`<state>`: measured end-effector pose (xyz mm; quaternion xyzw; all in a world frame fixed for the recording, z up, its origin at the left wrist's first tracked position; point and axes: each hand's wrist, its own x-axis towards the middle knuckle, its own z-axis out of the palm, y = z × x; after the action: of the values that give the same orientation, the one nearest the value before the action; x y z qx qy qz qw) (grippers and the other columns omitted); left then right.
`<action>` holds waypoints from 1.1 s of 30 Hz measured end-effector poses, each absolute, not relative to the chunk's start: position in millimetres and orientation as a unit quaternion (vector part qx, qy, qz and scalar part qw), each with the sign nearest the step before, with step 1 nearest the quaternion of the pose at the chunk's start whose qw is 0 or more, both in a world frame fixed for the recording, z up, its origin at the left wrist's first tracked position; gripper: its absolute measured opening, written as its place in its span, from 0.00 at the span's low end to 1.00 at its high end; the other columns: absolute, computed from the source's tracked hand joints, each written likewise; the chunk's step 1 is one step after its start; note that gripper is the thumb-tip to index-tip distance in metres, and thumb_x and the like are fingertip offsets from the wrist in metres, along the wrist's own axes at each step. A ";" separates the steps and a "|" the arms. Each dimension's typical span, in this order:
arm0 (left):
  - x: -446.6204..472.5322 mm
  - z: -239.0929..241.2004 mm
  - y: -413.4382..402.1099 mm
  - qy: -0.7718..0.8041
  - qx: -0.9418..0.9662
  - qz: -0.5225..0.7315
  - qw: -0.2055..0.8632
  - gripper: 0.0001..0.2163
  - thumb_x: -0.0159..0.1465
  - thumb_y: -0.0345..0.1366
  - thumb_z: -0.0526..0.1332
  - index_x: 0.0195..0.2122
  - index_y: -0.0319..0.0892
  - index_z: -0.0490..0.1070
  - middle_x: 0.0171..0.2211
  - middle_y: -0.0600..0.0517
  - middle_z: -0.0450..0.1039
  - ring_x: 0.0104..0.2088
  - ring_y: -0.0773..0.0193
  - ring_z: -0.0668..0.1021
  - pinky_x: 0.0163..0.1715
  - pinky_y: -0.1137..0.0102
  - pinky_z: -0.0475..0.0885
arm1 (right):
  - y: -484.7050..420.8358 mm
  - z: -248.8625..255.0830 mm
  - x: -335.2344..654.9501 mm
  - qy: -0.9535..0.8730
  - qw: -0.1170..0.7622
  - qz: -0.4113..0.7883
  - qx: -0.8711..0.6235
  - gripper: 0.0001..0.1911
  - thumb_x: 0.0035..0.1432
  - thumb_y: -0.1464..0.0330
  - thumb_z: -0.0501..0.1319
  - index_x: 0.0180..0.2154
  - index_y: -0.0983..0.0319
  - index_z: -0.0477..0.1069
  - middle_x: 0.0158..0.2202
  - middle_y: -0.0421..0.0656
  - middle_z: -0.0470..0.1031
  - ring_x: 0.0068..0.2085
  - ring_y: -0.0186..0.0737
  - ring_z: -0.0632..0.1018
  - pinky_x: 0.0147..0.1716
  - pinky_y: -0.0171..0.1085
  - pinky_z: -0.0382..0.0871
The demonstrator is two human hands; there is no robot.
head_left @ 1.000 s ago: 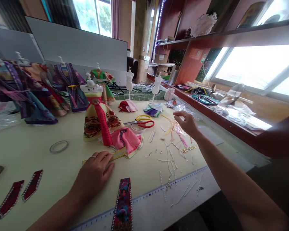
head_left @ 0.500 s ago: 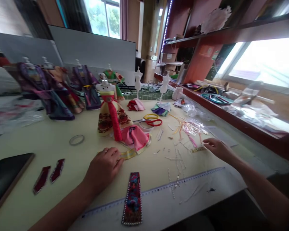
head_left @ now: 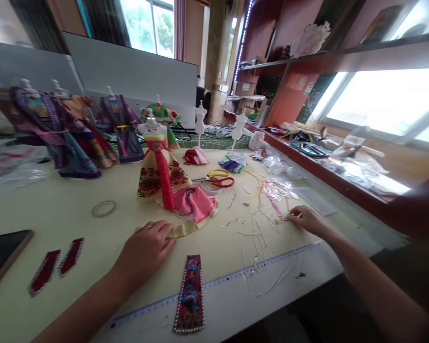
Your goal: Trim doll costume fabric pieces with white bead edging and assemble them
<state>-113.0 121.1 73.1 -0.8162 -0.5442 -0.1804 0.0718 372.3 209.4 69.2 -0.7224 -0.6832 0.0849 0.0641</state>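
Observation:
My left hand (head_left: pixel 146 250) lies flat on the table, fingers stretched over a yellow ribbon (head_left: pixel 183 230) that shows on both sides of it. At the right, the fingers of my right hand (head_left: pixel 305 220) are pinched together at the end of a short gold trim (head_left: pixel 280 220). Beyond my left hand stands a small mannequin in a yellow and red dress (head_left: pixel 163 176), with a pink cloth piece (head_left: pixel 195 205) at its foot. A patterned panel edged with beads (head_left: pixel 190 295) lies between my arms. White bead strings (head_left: pixel 259 233) lie left of my right hand.
Scissors (head_left: pixel 218 178) rest on a tape roll behind the pink cloth. A ruler (head_left: pixel 225 280) runs along the near table edge. Two dark red bead-edged pieces (head_left: pixel 70 257) and a black tablet-like object (head_left: pixel 3 257) lie left. Dressed mannequins (head_left: pixel 119 126) stand at the back.
The view has turned a little to the right, so things sit further left. My right fingers have closed on the gold trim's end. My left hand still rests on the ribbon.

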 end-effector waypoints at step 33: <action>-122.3 61.5 130.5 -0.573 -0.800 -0.179 0.000 0.15 0.63 0.43 0.52 0.42 0.42 0.73 0.42 0.47 0.76 0.44 0.52 0.75 0.41 0.60 0.70 | 218.0 93.9 365.6 -0.680 0.002 0.199 -0.705 0.16 0.62 0.63 0.57 0.50 0.63 0.66 0.50 0.46 0.69 0.45 0.42 0.74 0.43 0.46 0.71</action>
<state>-122.3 130.5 61.5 -0.8000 -0.5725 -0.1795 -0.0003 365.6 218.0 93.9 -0.7055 -0.6801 0.1993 0.0016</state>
